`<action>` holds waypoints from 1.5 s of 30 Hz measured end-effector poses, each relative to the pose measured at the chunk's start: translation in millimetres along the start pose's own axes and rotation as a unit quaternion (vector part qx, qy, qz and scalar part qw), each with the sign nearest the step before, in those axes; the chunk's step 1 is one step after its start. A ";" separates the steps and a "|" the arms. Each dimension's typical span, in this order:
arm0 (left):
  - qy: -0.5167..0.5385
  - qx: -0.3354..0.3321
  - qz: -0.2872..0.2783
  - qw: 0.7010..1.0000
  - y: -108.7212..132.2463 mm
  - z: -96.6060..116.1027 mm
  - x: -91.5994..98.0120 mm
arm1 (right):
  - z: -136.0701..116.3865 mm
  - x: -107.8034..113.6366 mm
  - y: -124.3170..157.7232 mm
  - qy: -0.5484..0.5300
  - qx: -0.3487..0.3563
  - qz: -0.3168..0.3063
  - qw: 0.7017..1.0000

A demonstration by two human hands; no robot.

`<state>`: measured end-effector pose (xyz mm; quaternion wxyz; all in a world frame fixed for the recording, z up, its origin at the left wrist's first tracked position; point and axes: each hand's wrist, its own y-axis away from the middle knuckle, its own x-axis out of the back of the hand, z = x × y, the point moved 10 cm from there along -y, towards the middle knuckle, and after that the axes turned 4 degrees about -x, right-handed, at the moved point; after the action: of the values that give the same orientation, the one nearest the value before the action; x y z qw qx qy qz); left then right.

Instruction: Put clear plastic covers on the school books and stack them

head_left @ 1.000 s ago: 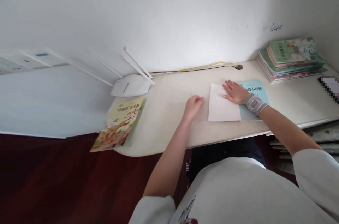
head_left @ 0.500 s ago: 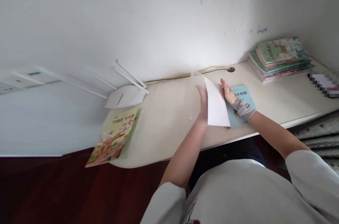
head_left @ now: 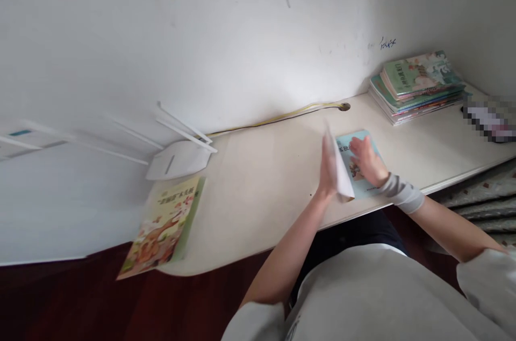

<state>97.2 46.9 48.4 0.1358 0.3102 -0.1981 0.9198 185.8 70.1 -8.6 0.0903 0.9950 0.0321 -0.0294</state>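
A white sheet (head_left: 342, 172), which may be a page or cover, stands nearly upright over the desk. My left hand (head_left: 327, 172) lies flat along its left side, fingers stretched and partly hidden behind it. Whether the sheet joins the blue book (head_left: 364, 189) beneath cannot be made out. Just above that book's cover is my right hand (head_left: 368, 161), with fingers apart and blurred by motion, apart from the sheet. A grey wrap goes round the right wrist.
Several books are stacked (head_left: 415, 88) at the back right, near a blurred-out object (head_left: 487, 118). On the left are a white router (head_left: 179, 161) with antennas and a yellow-green book (head_left: 161, 228) overhanging the desk edge (head_left: 193, 275). A cable (head_left: 278, 116) runs along the wall.
The sheet has tipped further upright and now shows almost edge-on. My right hand has moved away from it, turning over the blue book. The view has shifted slightly.
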 end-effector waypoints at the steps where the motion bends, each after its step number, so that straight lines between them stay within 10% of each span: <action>1: -0.046 -0.031 -0.006 0.998 0.9 9.8 -4.3 | -1.8 26.2 6.1 -0.003 0.002 0.039 0.999; 6: -0.257 -0.113 -0.166 0.945 -4.8 31.4 -66.1 | -8.5 101.7 25.5 -0.004 -0.027 0.054 0.998; 12: -0.316 -0.116 -0.186 0.923 -6.3 17.7 -87.1 | 8.7 109.0 39.2 0.057 -0.048 0.018 0.997; 21: -0.345 0.061 -0.119 0.929 -49.0 -56.1 6.9 | -19.1 82.4 -3.4 0.369 0.061 0.035 0.927; 27: -0.338 0.203 -0.131 0.910 -12.0 -102.1 78.4 | -41.4 11.0 -50.1 0.573 0.134 0.000 0.809; 31: -0.232 0.221 -0.091 0.943 4.9 -108.2 91.7 | -56.8 -3.7 -50.1 0.641 0.195 0.057 0.741; 38: -0.129 0.210 -0.039 0.968 5.4 -117.2 79.5 | -33.6 98.8 -44.5 0.524 0.011 0.130 0.842; 45: -0.148 0.209 -0.002 0.967 5.9 -120.6 84.1 | -32.0 85.8 -44.4 0.510 0.024 0.109 0.853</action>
<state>-32.2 106.5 11.3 0.0388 0.4650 -0.0188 0.8843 269.9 124.4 9.3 0.0396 0.8690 -0.0359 0.4919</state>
